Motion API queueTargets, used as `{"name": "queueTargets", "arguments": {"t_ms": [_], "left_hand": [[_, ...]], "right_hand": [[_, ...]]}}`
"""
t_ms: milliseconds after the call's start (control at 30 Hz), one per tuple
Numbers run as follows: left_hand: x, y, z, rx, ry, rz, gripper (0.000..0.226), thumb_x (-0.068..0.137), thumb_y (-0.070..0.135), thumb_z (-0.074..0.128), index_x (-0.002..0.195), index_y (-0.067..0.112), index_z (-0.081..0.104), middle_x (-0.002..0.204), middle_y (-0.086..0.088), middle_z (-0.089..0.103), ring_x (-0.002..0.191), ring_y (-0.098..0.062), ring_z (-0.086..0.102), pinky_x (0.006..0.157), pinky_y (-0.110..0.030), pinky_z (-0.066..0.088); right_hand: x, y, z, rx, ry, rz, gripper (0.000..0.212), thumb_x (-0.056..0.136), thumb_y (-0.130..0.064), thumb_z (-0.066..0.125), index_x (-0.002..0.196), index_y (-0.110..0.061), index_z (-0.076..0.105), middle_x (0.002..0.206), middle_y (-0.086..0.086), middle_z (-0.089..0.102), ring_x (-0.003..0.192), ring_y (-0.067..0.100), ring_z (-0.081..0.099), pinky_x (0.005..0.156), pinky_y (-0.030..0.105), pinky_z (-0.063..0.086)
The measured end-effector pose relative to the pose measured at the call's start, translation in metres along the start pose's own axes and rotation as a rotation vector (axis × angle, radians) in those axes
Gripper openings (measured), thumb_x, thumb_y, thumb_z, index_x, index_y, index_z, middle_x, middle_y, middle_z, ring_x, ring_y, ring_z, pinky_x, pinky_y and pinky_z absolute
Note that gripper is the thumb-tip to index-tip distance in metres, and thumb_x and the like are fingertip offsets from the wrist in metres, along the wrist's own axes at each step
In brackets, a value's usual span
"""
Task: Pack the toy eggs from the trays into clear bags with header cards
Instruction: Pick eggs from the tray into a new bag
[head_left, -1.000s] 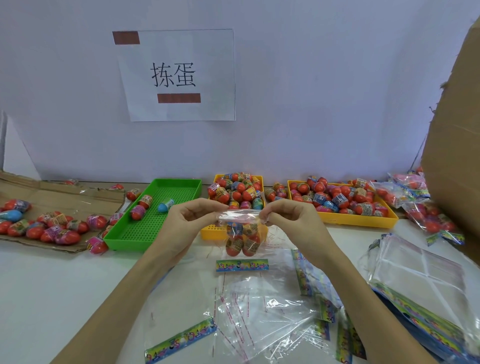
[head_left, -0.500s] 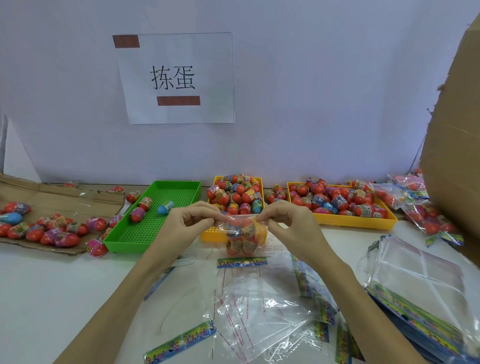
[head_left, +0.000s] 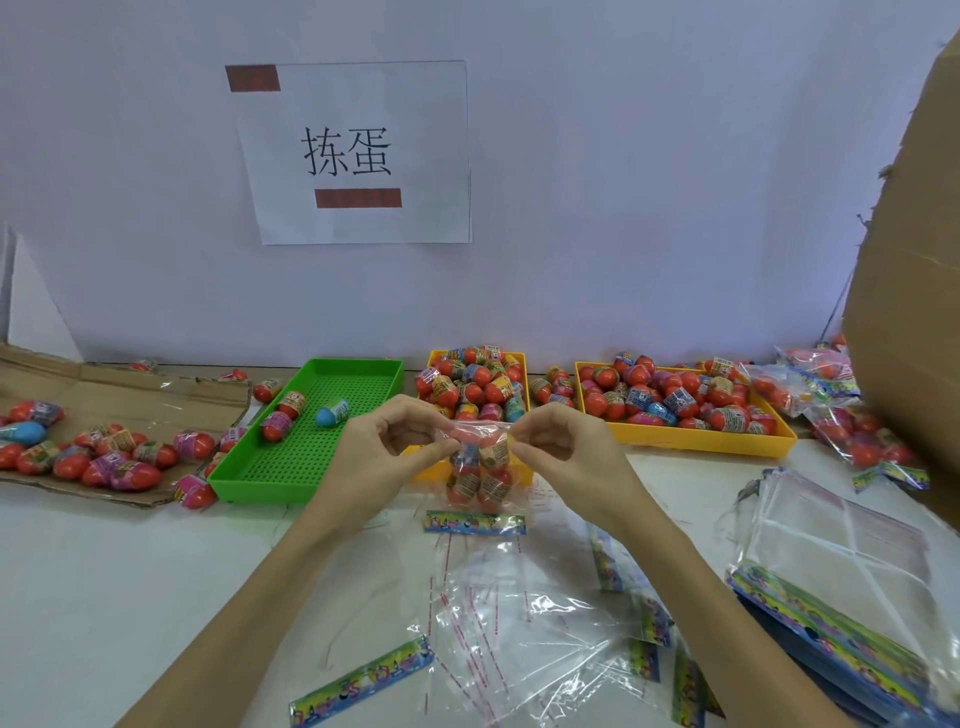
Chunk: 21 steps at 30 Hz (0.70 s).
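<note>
Centrally, both hands pinch the top of a clear bag (head_left: 480, 467) of toy eggs, held just above the white surface (head_left: 130, 597): left hand (head_left: 387, 447) at its left corner, right hand (head_left: 563, 449) at its right, thumb and forefinger closed on the film, other fingers curled. Bag hides part of the middle yellow tray (head_left: 475, 384), heaped with eggs. Green tray (head_left: 311, 441) to the left holds three eggs; right yellow tray (head_left: 680, 410) is full. Header card (head_left: 475, 522) lies under the bag, empty bags (head_left: 519, 639) nearer the camera. Loose eggs on cardboard (head_left: 104, 395) far left; filled bags (head_left: 852, 415) and a carton (head_left: 914, 260) on the right.
</note>
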<state>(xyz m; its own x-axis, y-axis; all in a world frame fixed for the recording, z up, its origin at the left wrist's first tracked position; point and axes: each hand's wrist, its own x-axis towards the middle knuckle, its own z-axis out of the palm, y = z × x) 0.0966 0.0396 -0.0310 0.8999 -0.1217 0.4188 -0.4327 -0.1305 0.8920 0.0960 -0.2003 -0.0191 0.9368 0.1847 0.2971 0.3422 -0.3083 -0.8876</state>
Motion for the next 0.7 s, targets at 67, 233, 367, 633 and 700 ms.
{"name": "queueTargets", "arguments": {"t_ms": [67, 233, 367, 633, 700], "left_hand": [[0.0006, 0.0005, -0.0003, -0.053, 0.003, -0.038, 0.017, 0.077, 0.015, 0.086, 0.093, 0.016, 0.080, 0.098, 0.000, 0.076, 0.092, -0.017, 0.072, 0.086, -0.022, 0.058], [0.0031, 0.0037, -0.0009, -0.304, 0.023, -0.099, 0.037, 0.074, 0.008, 0.086, 0.106, 0.022, 0.075, 0.094, -0.004, 0.074, 0.093, -0.018, 0.070, 0.088, -0.025, 0.059], [0.0053, -0.0011, -0.0030, -0.385, -0.020, -0.181, 0.059, 0.077, 0.014, 0.093, 0.131, 0.023, 0.070, 0.102, -0.011, 0.074, 0.100, -0.020, 0.072, 0.092, -0.027, 0.057], [0.0037, -0.0039, 0.0000, -0.255, -0.032, -0.261, 0.031, 0.073, 0.030, 0.092, 0.097, 0.012, 0.083, 0.093, -0.007, 0.078, 0.081, -0.010, 0.068, 0.069, -0.017, 0.054], [0.0053, -0.0016, 0.0006, -0.360, 0.023, -0.256, 0.023, 0.068, 0.026, 0.090, 0.086, 0.013, 0.083, 0.089, -0.004, 0.077, 0.078, -0.009, 0.068, 0.068, -0.017, 0.054]], "right_hand": [[-0.0001, -0.0009, -0.0027, 0.061, -0.024, 0.018, 0.013, 0.092, -0.008, 0.074, 0.103, -0.013, 0.072, 0.098, 0.001, 0.073, 0.093, 0.011, 0.070, 0.089, 0.024, 0.057], [-0.0019, -0.0071, -0.0046, 0.270, -0.018, 0.023, 0.023, 0.089, -0.006, 0.078, 0.108, -0.012, 0.066, 0.099, 0.002, 0.071, 0.095, 0.016, 0.068, 0.091, 0.025, 0.056], [-0.0025, -0.0084, -0.0044, 0.322, 0.000, 0.022, 0.028, 0.087, -0.012, 0.080, 0.113, -0.016, 0.071, 0.096, -0.002, 0.073, 0.096, 0.019, 0.070, 0.092, 0.027, 0.056], [-0.0008, -0.0086, -0.0056, 0.388, 0.038, 0.057, 0.023, 0.093, -0.019, 0.075, 0.115, -0.023, 0.074, 0.106, -0.002, 0.077, 0.101, 0.015, 0.073, 0.086, 0.018, 0.056], [0.0004, -0.0080, -0.0040, 0.389, 0.119, 0.089, 0.019, 0.097, -0.022, 0.070, 0.116, -0.021, 0.073, 0.104, 0.000, 0.077, 0.100, 0.016, 0.074, 0.090, 0.027, 0.059]]}}
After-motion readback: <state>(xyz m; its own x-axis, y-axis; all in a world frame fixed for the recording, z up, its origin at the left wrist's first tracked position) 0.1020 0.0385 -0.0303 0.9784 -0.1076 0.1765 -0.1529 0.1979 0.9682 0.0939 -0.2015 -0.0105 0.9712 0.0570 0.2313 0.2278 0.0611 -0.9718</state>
